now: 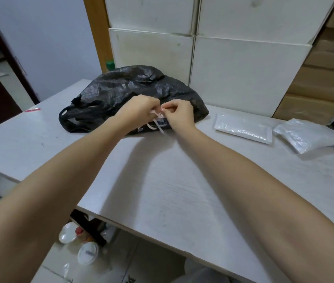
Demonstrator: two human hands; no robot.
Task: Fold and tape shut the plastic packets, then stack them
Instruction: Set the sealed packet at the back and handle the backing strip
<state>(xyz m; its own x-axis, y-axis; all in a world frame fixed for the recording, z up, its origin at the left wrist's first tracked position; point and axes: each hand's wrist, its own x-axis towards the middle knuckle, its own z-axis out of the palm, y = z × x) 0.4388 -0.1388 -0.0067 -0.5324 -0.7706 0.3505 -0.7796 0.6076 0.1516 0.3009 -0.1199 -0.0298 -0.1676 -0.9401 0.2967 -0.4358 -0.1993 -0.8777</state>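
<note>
Both my hands meet at the far middle of the white table [162, 180], in front of a crumpled black plastic bag [129, 88]. My left hand [139, 109] and my right hand [179, 115] both pinch thin pale strips [158, 123] that hang down over a small dark packet [162, 124], mostly hidden under my fingers. A flat white plastic packet [243, 127] lies on the table to the right. Farther right lie crumpled clear packets [309, 135].
White boxes [233, 74] stand stacked behind the table, with brown cartons [321, 82] to their right. A small red strip [32, 109] lies at the table's left edge. On the floor under the near edge are cups and lids [80, 246]. A green-capped bottle [110, 66] stands behind the bag.
</note>
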